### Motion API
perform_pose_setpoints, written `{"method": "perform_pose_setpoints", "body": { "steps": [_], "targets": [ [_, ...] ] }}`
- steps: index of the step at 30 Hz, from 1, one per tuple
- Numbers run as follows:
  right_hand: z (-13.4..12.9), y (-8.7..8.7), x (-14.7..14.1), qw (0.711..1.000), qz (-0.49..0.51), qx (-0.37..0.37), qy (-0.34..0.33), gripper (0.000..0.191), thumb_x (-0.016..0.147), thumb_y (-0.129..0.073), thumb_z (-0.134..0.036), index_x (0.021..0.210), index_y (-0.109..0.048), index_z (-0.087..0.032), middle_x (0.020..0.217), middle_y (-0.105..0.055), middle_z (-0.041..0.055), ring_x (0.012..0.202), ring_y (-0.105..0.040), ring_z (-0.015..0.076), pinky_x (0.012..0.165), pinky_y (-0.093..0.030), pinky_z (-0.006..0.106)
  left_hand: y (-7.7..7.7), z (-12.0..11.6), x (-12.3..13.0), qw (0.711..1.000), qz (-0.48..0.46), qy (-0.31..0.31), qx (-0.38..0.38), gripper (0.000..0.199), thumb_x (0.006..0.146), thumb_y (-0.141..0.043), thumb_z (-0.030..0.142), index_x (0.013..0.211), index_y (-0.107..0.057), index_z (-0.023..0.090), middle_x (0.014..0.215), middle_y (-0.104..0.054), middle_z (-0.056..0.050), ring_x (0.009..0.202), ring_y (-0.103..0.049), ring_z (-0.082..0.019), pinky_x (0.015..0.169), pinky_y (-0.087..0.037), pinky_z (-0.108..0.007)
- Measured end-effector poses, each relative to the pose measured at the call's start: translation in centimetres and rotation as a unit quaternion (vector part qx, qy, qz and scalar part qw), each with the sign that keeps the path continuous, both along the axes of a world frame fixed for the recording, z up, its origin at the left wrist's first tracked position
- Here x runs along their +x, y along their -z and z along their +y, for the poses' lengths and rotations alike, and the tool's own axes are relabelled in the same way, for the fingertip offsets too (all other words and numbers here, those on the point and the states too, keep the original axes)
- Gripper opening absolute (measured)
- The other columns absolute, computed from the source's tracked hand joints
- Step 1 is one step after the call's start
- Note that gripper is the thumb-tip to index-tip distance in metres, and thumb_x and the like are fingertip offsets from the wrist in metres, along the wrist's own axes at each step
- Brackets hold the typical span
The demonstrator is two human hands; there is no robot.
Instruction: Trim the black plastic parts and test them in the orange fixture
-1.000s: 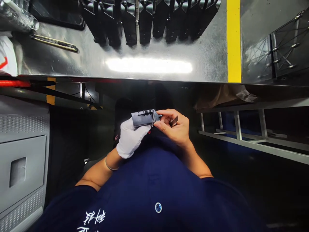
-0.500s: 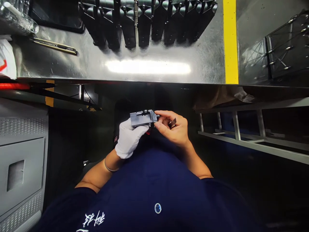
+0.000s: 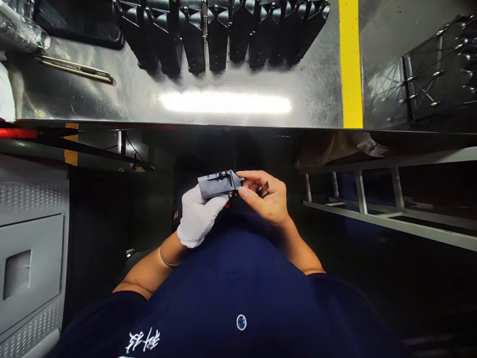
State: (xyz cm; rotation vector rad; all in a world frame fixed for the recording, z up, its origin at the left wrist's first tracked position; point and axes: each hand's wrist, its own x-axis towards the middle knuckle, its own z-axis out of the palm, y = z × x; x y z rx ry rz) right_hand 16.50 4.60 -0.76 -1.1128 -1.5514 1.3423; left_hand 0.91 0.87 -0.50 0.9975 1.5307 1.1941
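Note:
My left hand (image 3: 200,216), in a white glove, grips a dark grey moulded plastic part (image 3: 216,186) by its left end and lower edge. The part has a flat boxy body and a slanted right end with a small stub. My bare right hand (image 3: 267,196) has its thumb and index finger at that slanted end, touching it. Tucked in the curled fingers of the same hand is a small dark, flat, shiny piece (image 3: 263,189); its kind is unclear. Both hands are in front of my body, below the bench edge.
A metal bench (image 3: 223,84) runs across the top, with a row of black plastic parts (image 3: 217,40) standing on it. On its left lie a utility knife (image 3: 76,68) and a black tray (image 3: 80,22). Yellow tape (image 3: 350,64) crosses it. A grey crate (image 3: 33,243) stands left, a metal frame (image 3: 357,211) right.
The plastic part has tilted slightly in my hands, its left end a little lower. The whole view has shifted slightly. Both hands keep their hold.

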Motion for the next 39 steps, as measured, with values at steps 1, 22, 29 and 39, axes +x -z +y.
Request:
{"method": "perform_pose_setpoints", "body": {
  "steps": [1, 22, 29, 39],
  "targets": [
    [0.0, 0.0, 0.0, 1.000, 0.000, -0.003, -0.003, 0.030, 0.081, -0.062, -0.033, 0.103, -0.066, -0.013, 0.066, -0.058, -0.0010, 0.048, -0.042, 0.0028, 0.045, -0.035, 0.016, 0.0, -0.1, 0.0, 1.000, 0.008, 0.002, 0.008, 0.018, 0.067, -0.068, 0.026, 0.079, -0.073, 0.015, 0.080, -0.073, -0.005, 0.074, -0.069, -0.021, 0.071, -0.057, -0.032],
    [-0.5, 0.1, 0.3, 0.998, 0.026, -0.060, 0.014, 0.035, 0.087, -0.058, -0.044, 0.106, -0.066, -0.016, 0.076, -0.063, 0.0024, 0.063, -0.057, 0.0079, 0.058, -0.049, 0.020, 0.6, -1.2, -0.2, 0.915, 0.290, 0.075, 0.270, 0.019, 0.077, -0.063, 0.012, 0.095, -0.071, 0.015, 0.094, -0.072, -0.008, 0.089, -0.069, -0.023, 0.082, -0.056, -0.034],
    [-0.6, 0.6, 0.5, 0.991, 0.064, -0.105, 0.049, 0.045, 0.088, -0.054, -0.053, 0.104, -0.067, -0.014, 0.071, -0.061, 0.0026, 0.058, -0.055, 0.0070, 0.055, -0.047, 0.019, 0.9, -1.1, -0.4, 0.858, 0.393, 0.138, 0.299, 0.022, 0.078, -0.063, 0.018, 0.097, -0.071, 0.015, 0.083, -0.069, -0.010, 0.074, -0.068, -0.023, 0.068, -0.056, -0.037],
    [0.6, 1.1, 0.4, 0.997, -0.059, 0.053, -0.010, 0.048, 0.083, -0.059, -0.057, 0.104, -0.067, -0.014, 0.096, -0.063, 0.0085, 0.082, -0.059, 0.0125, 0.073, -0.050, 0.025, 0.0, -0.6, -0.4, 0.999, -0.050, 0.013, -0.009, 0.023, 0.074, -0.071, 0.031, 0.089, -0.074, 0.014, 0.091, -0.073, -0.006, 0.083, -0.069, -0.021, 0.079, -0.056, -0.032]
  ]
}}
